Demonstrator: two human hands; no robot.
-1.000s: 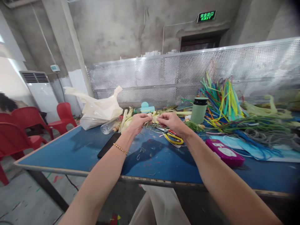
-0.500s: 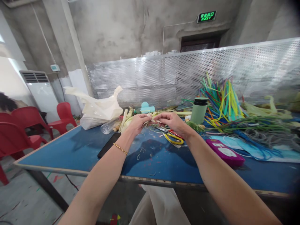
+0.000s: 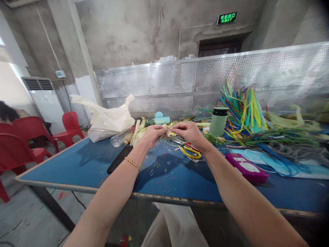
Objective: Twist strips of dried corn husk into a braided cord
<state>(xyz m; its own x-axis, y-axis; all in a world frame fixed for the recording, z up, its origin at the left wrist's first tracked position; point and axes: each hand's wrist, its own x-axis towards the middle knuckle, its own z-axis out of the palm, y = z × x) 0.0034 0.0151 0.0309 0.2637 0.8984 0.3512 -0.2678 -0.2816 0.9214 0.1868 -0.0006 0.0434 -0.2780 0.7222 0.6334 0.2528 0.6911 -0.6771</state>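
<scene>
My left hand (image 3: 153, 134) is closed in a pinch on a small pale strip (image 3: 168, 130), which looks like a piece of dried corn husk. My right hand (image 3: 190, 133) faces it with fingertips pressed together beside the strip; whether they grip its end is too small to tell. Both hands hover over the blue table (image 3: 159, 185). Beneath the right hand lie yellow-handled scissors (image 3: 190, 153) and a red-handled tool (image 3: 192, 146). Pale husks (image 3: 138, 133) lie behind the left wrist.
A black phone (image 3: 120, 159), a clear bottle (image 3: 118, 140) and a white plastic bag (image 3: 110, 120) lie left. On the right are a green jar (image 3: 218, 122), colourful strips (image 3: 250, 109), bundled cords (image 3: 282, 137) and a purple box (image 3: 246, 168). A perforated metal panel (image 3: 159, 85) stands behind.
My right fingertips have drawn slightly right, away from the left ones, and their fingers have curled closer together. The left hand has barely moved.
</scene>
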